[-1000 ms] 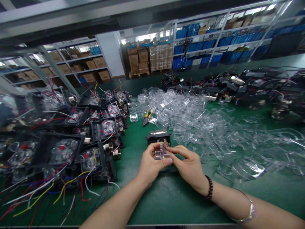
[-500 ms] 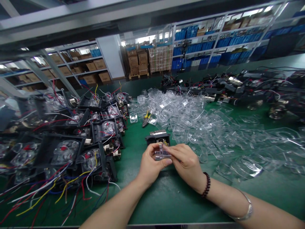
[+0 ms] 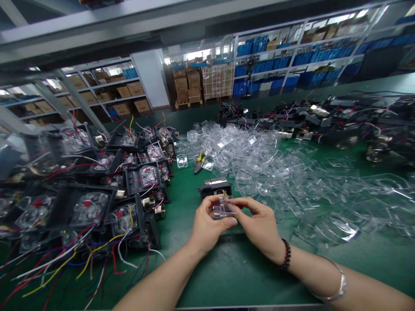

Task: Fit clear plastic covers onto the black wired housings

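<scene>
Between my two hands is a small clear plastic part [image 3: 221, 210]. My left hand [image 3: 207, 224] is closed round its left side, thumb below and fingers above. The thumb and fingers of my right hand [image 3: 257, 220] pinch its right side. Just beyond my fingertips a black housing [image 3: 205, 191] with a silver metal fitting [image 3: 215, 181] rests on the green table, its near side partly hidden by my hands. Yellow-handled pliers [image 3: 199, 163] lie farther back, beside a flat clear piece [image 3: 182, 161].
A large heap of clear plastic pieces [image 3: 259, 160] spreads across the middle and right. Black housings with loose coloured wires [image 3: 97, 207] crowd the left. More dark assemblies [image 3: 311, 116] lie at the back right. Shelves [image 3: 272, 56] stand beyond the table [image 3: 227, 276].
My right hand has shifted slightly right, and its fingers are bent differently round the clear part. The left hand and the part have moved a little to the right.
</scene>
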`<action>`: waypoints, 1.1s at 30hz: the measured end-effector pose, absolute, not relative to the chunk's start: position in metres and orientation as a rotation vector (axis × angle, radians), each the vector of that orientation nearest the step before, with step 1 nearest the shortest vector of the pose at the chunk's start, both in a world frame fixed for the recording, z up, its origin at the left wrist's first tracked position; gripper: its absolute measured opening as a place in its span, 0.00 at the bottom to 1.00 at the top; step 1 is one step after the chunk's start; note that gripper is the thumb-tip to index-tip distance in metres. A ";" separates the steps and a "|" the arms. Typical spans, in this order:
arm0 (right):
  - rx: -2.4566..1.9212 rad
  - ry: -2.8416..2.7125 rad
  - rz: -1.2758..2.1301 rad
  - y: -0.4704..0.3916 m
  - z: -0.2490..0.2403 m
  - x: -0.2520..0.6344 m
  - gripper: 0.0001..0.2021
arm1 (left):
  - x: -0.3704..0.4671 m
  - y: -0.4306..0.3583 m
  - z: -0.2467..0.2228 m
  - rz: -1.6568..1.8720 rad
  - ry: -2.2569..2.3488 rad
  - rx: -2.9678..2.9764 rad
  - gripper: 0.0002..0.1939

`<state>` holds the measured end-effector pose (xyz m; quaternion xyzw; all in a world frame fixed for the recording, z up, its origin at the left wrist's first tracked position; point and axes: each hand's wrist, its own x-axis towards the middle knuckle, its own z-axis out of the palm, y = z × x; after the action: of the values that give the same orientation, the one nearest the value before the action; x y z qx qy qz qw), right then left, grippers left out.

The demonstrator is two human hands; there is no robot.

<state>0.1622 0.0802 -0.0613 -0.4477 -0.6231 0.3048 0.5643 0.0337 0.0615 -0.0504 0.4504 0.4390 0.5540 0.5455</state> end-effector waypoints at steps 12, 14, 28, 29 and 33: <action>-1.152 -1.376 1.002 0.082 -0.053 0.163 0.14 | 0.029 0.062 -0.048 1.251 1.124 1.190 0.29; -1.165 -1.407 0.949 0.081 -0.053 0.163 0.15 | 0.029 0.061 -0.048 1.258 1.078 1.207 0.27; -1.097 -1.143 0.993 0.086 -0.055 0.161 0.13 | 0.033 0.061 -0.052 1.277 1.094 1.138 0.29; -1.099 -1.141 0.989 0.086 -0.055 0.161 0.13 | 0.033 0.061 -0.053 1.276 1.097 1.134 0.29; -1.108 -1.172 0.954 0.085 -0.055 0.162 0.12 | 0.032 0.061 -0.054 1.266 1.081 1.107 0.29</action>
<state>0.1625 0.0846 -0.0553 -0.4766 -0.5039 0.4102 0.5922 0.0325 0.0606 -0.0543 0.4660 0.4549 0.5328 0.5405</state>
